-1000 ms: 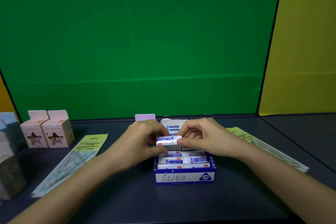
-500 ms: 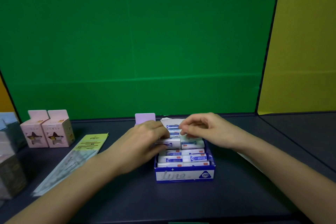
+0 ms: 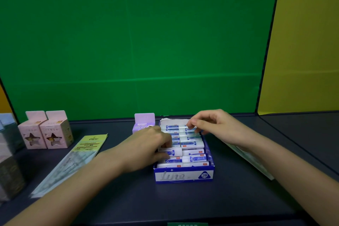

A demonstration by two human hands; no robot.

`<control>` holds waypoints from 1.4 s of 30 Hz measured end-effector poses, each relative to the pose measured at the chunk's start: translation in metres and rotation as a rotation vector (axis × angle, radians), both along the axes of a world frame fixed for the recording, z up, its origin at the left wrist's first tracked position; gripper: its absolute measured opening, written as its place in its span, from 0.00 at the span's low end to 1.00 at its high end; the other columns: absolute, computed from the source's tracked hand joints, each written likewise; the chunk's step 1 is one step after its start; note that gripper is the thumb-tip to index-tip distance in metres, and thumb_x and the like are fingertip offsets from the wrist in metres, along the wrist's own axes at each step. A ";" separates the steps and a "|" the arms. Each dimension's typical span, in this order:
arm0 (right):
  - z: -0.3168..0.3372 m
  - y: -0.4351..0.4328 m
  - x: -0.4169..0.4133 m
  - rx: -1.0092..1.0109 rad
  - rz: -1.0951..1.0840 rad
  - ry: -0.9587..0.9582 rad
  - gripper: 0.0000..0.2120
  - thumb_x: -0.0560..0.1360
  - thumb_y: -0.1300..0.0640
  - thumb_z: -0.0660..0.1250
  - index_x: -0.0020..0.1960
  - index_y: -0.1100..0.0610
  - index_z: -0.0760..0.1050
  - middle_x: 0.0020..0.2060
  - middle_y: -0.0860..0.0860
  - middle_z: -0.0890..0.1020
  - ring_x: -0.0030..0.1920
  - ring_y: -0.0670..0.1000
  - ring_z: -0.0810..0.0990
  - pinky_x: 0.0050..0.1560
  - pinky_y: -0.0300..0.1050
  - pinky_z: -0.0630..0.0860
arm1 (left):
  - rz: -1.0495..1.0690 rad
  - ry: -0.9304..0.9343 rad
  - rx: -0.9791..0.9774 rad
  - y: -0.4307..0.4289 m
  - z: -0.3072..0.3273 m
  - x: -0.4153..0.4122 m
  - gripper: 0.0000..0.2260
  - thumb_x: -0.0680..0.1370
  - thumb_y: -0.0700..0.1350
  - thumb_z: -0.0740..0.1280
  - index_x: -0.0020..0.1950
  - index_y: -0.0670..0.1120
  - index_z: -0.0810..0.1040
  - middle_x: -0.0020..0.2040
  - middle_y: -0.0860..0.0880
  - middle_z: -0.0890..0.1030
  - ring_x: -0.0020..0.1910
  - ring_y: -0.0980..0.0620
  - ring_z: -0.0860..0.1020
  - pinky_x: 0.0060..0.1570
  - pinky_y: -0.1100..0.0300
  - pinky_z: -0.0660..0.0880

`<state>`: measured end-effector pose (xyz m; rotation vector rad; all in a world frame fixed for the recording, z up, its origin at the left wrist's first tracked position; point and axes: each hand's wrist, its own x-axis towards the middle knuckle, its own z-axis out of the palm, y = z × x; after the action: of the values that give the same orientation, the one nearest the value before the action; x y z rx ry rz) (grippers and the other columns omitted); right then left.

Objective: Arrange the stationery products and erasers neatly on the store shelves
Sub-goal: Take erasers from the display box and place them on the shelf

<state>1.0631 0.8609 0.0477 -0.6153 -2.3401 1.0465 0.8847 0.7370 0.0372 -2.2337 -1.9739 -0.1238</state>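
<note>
The display box (image 3: 184, 175) sits at the middle of the shelf, packed with erasers lying crosswise to its side walls. The left hand (image 3: 146, 149) covers the box's left column, fingers curled onto one eraser (image 3: 171, 152) that sits proud of its row; a firm grip cannot be confirmed. The right hand (image 3: 211, 126) hovers loosely curled above the box's rear right corner, holding nothing visible. The left hand is nearer for seating this eraser

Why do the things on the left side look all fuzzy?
In the head view the stacked boxes and the long packet sit near the left edge, where the wide lens smears and stretches them; the eraser box in the middle is sharper, its "2B" readable; the shelf edges bend slightly; lighting is dim and even, no glare.
</note>
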 end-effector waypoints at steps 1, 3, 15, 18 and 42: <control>0.000 0.000 0.000 0.002 0.000 -0.001 0.09 0.76 0.52 0.63 0.48 0.53 0.81 0.47 0.46 0.84 0.48 0.46 0.82 0.53 0.44 0.77 | 0.002 0.007 0.006 0.000 0.000 0.001 0.10 0.76 0.51 0.63 0.53 0.48 0.73 0.45 0.52 0.70 0.46 0.55 0.66 0.44 0.60 0.65; 0.000 0.001 0.000 0.011 -0.001 -0.002 0.09 0.76 0.52 0.63 0.48 0.53 0.81 0.47 0.46 0.84 0.48 0.46 0.82 0.53 0.44 0.77 | -0.012 0.017 0.035 -0.001 0.000 0.001 0.08 0.76 0.50 0.63 0.52 0.48 0.74 0.47 0.51 0.73 0.49 0.54 0.70 0.48 0.59 0.68; 0.002 0.004 0.000 0.027 -0.008 -0.022 0.09 0.77 0.53 0.63 0.47 0.53 0.81 0.47 0.45 0.84 0.47 0.44 0.81 0.54 0.43 0.77 | -0.054 0.037 0.123 0.001 -0.004 -0.001 0.06 0.74 0.51 0.63 0.46 0.49 0.76 0.47 0.52 0.76 0.49 0.52 0.73 0.47 0.56 0.70; 0.002 0.005 -0.001 0.029 -0.008 -0.029 0.09 0.77 0.52 0.63 0.47 0.53 0.81 0.47 0.45 0.84 0.48 0.45 0.81 0.54 0.44 0.77 | -0.080 0.111 0.124 0.000 -0.004 0.000 0.08 0.75 0.50 0.61 0.45 0.48 0.77 0.45 0.51 0.77 0.48 0.50 0.73 0.48 0.51 0.72; 0.032 -0.015 -0.025 0.572 0.093 -0.173 0.08 0.76 0.52 0.63 0.51 0.49 0.80 0.45 0.42 0.83 0.45 0.40 0.79 0.50 0.41 0.76 | 0.282 -0.060 0.484 -0.066 0.027 -0.042 0.24 0.71 0.61 0.49 0.47 0.50 0.80 0.42 0.54 0.80 0.43 0.52 0.78 0.38 0.59 0.70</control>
<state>1.0377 0.8455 0.0797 -0.3851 -2.6686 0.3245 0.8424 0.6710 0.0638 -1.6559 -1.9971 -0.5701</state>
